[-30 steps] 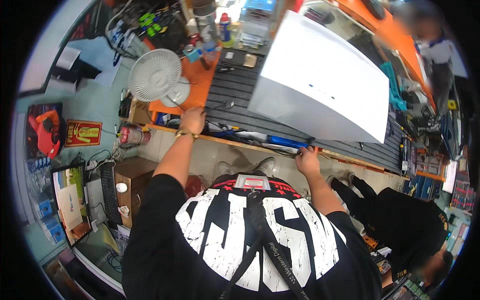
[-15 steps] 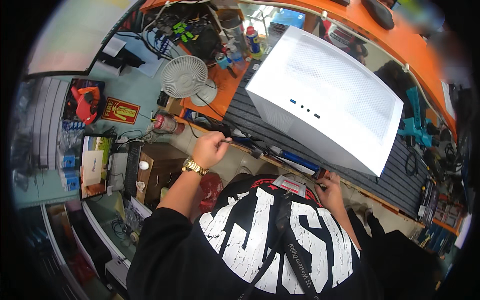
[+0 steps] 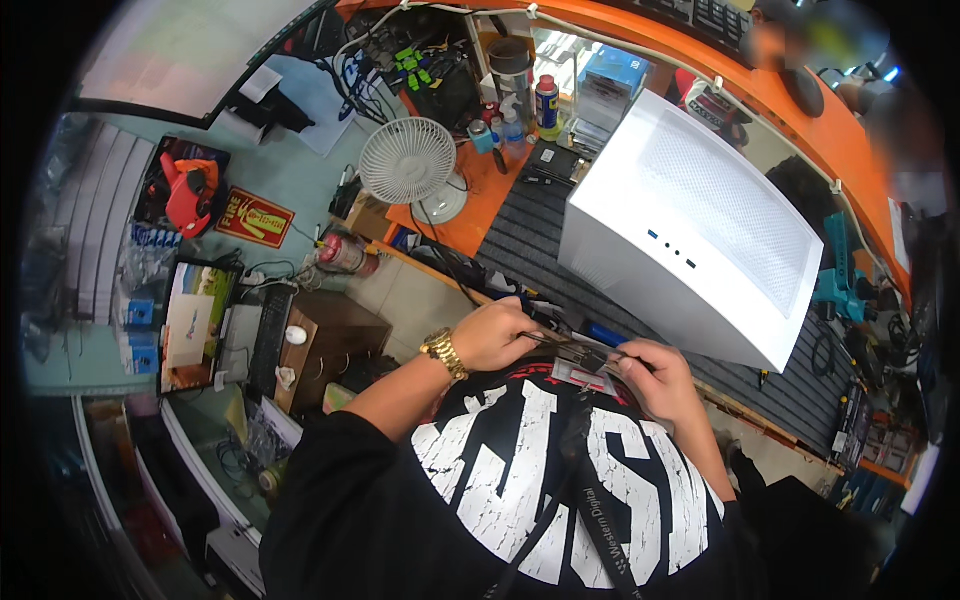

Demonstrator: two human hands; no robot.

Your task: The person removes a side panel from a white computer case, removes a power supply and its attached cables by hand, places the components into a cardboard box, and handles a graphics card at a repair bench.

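Observation:
My left hand (image 3: 493, 337), with a gold watch at the wrist, is closed in front of my chest. It pinches a thin dark piece (image 3: 560, 349) that reaches toward my right hand; its kind is too small and blurred to tell. Opposite it my right hand (image 3: 660, 382) has its fingers closed on the other end of this piece. Just beyond the hands, a blue object (image 3: 605, 335) lies at the front edge of the bench. Past that, a white computer case (image 3: 610, 235) with a mesh panel rests on the grey ribbed mat (image 3: 510, 215).
A white fan (image 3: 408, 160) stands left of the case on an orange surface. Behind it are a spray can (image 3: 547, 105) and several bottles. A monitor (image 3: 195, 325) and a brown drawer cabinet (image 3: 335, 335) stand to the left. A teal tool (image 3: 840, 265) lies right.
My left hand has moved right, and my right hand has come up and closer to it. The thin dark piece now lies between both hands. The whole view has shifted.

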